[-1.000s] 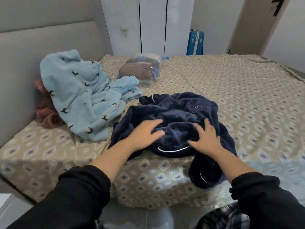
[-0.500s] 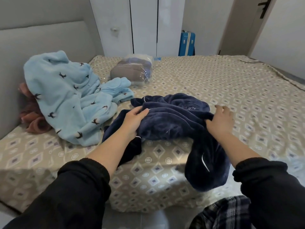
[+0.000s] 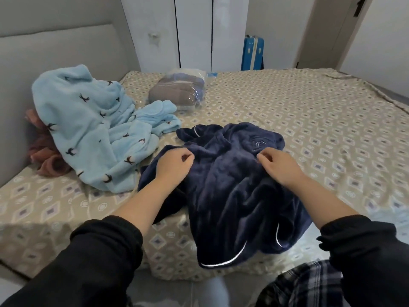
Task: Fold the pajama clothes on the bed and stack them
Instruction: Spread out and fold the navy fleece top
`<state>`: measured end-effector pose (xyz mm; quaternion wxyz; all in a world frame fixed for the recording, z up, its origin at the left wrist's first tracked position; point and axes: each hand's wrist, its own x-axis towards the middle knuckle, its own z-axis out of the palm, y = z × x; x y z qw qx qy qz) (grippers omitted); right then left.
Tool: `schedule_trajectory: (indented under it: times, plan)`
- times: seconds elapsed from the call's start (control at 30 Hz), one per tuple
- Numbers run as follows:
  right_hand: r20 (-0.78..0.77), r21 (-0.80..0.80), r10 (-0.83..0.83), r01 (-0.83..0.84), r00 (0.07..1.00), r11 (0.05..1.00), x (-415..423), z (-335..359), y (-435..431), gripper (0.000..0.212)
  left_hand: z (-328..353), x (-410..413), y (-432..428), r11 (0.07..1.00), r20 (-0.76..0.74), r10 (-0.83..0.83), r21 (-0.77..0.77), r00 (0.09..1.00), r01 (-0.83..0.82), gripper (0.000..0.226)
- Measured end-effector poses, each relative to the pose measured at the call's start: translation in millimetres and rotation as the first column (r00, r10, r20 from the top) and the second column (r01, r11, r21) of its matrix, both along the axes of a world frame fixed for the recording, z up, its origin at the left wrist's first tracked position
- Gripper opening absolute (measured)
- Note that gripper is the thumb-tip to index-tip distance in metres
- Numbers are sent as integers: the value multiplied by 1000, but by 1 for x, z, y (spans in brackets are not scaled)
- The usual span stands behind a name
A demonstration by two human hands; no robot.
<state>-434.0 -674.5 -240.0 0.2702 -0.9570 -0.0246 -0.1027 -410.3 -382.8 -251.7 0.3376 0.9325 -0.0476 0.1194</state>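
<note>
A navy fleece pajama garment (image 3: 230, 191) with white piping lies crumpled near the bed's front edge, its lower part hanging over the side. My left hand (image 3: 174, 167) pinches the navy fabric at its upper left. My right hand (image 3: 278, 167) pinches the fabric at its upper right, just below an embroidered mark. A light blue fleece pajama (image 3: 88, 129) with dark bird prints sits heaped to the left, unfolded. A reddish-pink garment (image 3: 44, 154) peeks out from under it against the headboard.
The bed (image 3: 309, 129) has a beige diamond-patterned sheet. A plastic-wrapped folded bundle (image 3: 179, 91) lies at the far side. A grey headboard (image 3: 55, 54) rises at left. White wardrobe doors (image 3: 194, 29) and a blue suitcase (image 3: 253, 54) stand behind the bed.
Both hands drew closer together on the upper part of the navy garment and now pinch it. The garment has spread out more, and more of it hangs over the bed's edge.
</note>
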Motion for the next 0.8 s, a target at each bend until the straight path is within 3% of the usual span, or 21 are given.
schedule_trajectory:
  times: [0.03,0.07,0.13,0.2,0.27,0.33,0.37,0.4,0.43,0.47,0.5,0.53,0.6,0.67,0.7,0.73,0.8]
  plan:
    - [65,-90,3,3,998,996,2,-7,3,34,-5,1,4,965,140,48,249,989,-82,37]
    - [3,-169,22,-21,1000,985,2,-13,8,47,-15,1,10,902,122,60,419,991,-106,65]
    - [-317,-203,21,-89,948,975,-3,-33,20,81,-29,-2,23,877,-162,174,475,971,-78,104]
    - [-478,-346,5,-193,879,918,-7,-52,31,95,-45,-4,37,896,-311,204,442,928,-49,105]
    - [-418,-498,-18,-213,908,841,-7,-54,41,83,-47,-3,48,905,-243,123,426,962,-8,84]
    - [-301,-539,3,-173,953,824,-6,-43,54,51,-40,-3,58,979,-109,170,129,979,-155,58]
    - [-257,-539,41,-179,965,823,-7,-40,59,38,-35,-2,65,939,-68,303,-147,951,-310,46]
    - [-245,-517,90,-209,965,830,-11,-38,65,31,-30,1,74,802,-87,451,-397,888,-446,38]
    - [-258,-465,153,-262,954,846,-14,-35,70,28,-26,4,84,602,-157,571,-588,806,-541,35]
    - [-273,-375,233,-326,933,868,-18,-32,76,27,-24,6,95,434,-236,646,-669,726,-604,36]
    - [-279,-261,313,-385,908,885,-22,-32,82,28,-21,6,104,378,-294,684,-640,668,-669,42]
    - [-260,-147,372,-417,891,897,-25,-31,87,29,-17,6,109,437,-286,711,-536,642,-722,52]
    - [-32,-60,377,-378,926,924,-23,-30,88,28,-14,3,110,694,-68,675,-281,735,-663,70]
    - [276,-158,184,-145,943,977,-9,-31,80,34,-11,3,96,871,208,487,-55,848,-487,72]
    - [318,-171,42,13,947,985,0,-32,72,42,-12,5,86,911,270,371,80,889,-404,69]
    - [244,-167,-99,142,965,976,8,-32,63,54,-14,9,73,922,267,254,224,930,-316,66]
    - [-88,-176,-290,272,953,946,20,-43,41,78,-22,15,45,891,133,63,439,989,-116,65]
